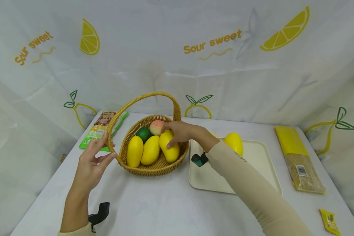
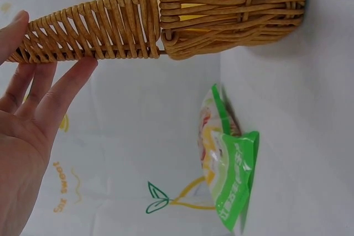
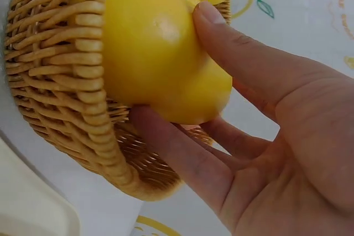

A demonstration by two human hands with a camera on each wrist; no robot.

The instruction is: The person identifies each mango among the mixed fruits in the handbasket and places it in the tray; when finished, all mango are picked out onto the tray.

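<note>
A wicker basket (image 1: 153,171) with a tall arched handle (image 1: 147,95) stands on the table. My left hand (image 1: 91,164) holds the left side of the handle between thumb and fingers; the left wrist view shows the fingertips against the woven handle (image 2: 99,26). Inside the basket's right side, my right hand (image 1: 181,131) grips a yellow mango (image 1: 168,149), thumb on one side and fingers on the other in the right wrist view. Beside it lie a second mango (image 1: 150,150) and a third mango (image 1: 134,151). Behind them are a green fruit (image 1: 144,134) and a pinkish peach (image 1: 157,127).
Right of the basket, a cream tray (image 1: 258,173) bears a yellow mango (image 1: 234,143), partly behind my right sleeve (image 1: 242,173). A green-edged food packet (image 1: 95,132) lies behind my left hand. Far right are a yellow-topped bag (image 1: 299,160) and a small yellow sachet (image 1: 329,222).
</note>
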